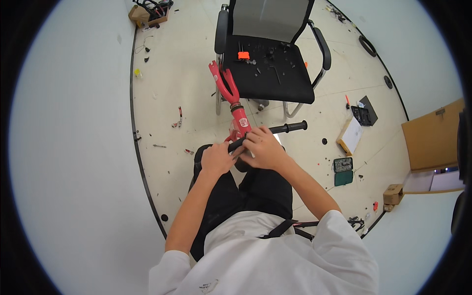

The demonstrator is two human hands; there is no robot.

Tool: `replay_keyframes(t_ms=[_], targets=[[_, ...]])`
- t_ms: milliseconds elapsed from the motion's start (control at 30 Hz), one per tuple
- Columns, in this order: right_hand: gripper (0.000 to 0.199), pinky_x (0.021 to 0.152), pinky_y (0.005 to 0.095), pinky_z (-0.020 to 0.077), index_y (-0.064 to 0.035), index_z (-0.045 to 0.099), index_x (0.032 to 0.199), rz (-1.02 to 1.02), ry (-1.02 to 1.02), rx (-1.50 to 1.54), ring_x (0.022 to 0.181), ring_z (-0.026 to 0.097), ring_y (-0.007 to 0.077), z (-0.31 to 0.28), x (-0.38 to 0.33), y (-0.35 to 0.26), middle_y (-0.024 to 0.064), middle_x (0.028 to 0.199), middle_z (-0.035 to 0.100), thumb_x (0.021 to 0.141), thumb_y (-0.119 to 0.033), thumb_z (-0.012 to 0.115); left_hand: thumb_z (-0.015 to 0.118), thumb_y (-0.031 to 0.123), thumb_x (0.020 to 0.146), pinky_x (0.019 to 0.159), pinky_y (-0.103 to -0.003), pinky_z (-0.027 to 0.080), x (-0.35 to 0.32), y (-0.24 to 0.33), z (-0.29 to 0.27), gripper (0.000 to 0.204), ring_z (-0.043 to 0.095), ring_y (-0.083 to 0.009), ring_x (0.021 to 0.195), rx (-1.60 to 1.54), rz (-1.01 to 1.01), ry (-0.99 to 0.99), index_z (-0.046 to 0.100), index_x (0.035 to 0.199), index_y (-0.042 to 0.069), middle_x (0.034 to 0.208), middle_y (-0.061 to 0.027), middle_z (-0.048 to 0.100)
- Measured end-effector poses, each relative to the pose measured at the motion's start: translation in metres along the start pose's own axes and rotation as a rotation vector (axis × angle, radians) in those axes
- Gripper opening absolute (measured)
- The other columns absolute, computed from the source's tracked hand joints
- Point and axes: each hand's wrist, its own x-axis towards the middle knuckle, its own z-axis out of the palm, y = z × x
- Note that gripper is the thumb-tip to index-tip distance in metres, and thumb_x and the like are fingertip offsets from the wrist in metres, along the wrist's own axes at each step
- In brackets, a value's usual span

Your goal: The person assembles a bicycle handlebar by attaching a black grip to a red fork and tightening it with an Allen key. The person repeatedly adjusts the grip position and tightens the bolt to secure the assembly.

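Observation:
A red bicycle frame with its fork (227, 88) stands in front of my knees, the fork's two prongs pointing up and away toward the chair. Across its near end lies a black handlebar (289, 128), its right grip sticking out past my right hand. My left hand (218, 158) is closed around the bar's left part. Bent over the bar near its middle, close to the frame's red tube, are the fingers of my right hand (265, 148). Both hands are close together, and their fingertips are partly hidden.
A black office chair (275, 73) stands ahead, with an orange piece (243, 55), a hex key (276, 74) and small hardware on its seat. On the floor at right lie a green case (343, 178), a white box (350, 136) and a black tool case (361, 116). Scattered parts lie at left.

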Motion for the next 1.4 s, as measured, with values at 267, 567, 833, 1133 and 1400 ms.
replay_keyframes(t_ms=[267,567,833,1133,1400], targets=[[0.018,0.077,0.0354,0.0455,-0.0052,0.065,0.081,-0.054,0.022,0.183,0.081,0.060,0.0235,0.018,0.002,-0.032,0.0062,0.078,0.060,0.078,-0.019,0.076,0.071,0.025,0.076,0.078,-0.050,0.056,0.006,-0.007,-0.001,0.024,0.068,-0.0418,0.087,-0.013,-0.006,-0.033,0.067,0.088,0.005,0.085,-0.0219,0.070],[0.012,0.075,0.0366,0.0442,-0.0036,0.063,0.079,-0.056,0.111,0.210,0.075,0.058,0.0241,0.018,0.003,-0.029,0.0070,0.073,0.056,0.079,-0.012,0.071,0.069,0.020,0.080,0.077,-0.049,0.056,0.006,-0.010,0.003,0.025,0.070,-0.0410,0.087,0.068,0.052,0.008,0.068,0.100,0.005,0.086,-0.0220,0.070],[0.016,0.071,0.0373,0.0432,-0.0045,0.057,0.074,-0.052,0.177,0.098,0.071,0.055,0.0255,0.034,0.006,-0.034,0.0078,0.070,0.053,0.077,-0.013,0.071,0.070,0.011,0.076,0.076,-0.048,0.057,0.005,-0.013,0.007,0.035,0.070,-0.0404,0.086,0.084,0.043,-0.031,0.067,0.111,0.007,0.090,-0.0225,0.071],[0.020,0.073,0.0366,0.0426,-0.0061,0.055,0.072,-0.217,0.085,0.114,0.074,0.054,0.0245,0.027,-0.004,-0.031,0.0067,0.073,0.053,0.076,-0.016,0.072,0.069,0.018,0.075,0.077,-0.050,0.056,0.004,-0.010,0.007,0.022,0.068,-0.0426,0.087,0.051,0.023,-0.001,0.065,0.094,0.006,0.087,-0.0226,0.069],[0.019,0.073,0.0374,0.0435,-0.0058,0.055,0.072,-0.097,0.114,0.059,0.075,0.055,0.0255,0.034,0.004,-0.037,0.0068,0.074,0.054,0.075,-0.014,0.071,0.067,0.018,0.078,0.076,-0.048,0.057,0.000,-0.002,-0.003,0.020,0.069,-0.0425,0.084,0.068,0.053,-0.027,0.067,0.095,0.007,0.084,-0.0215,0.070]])
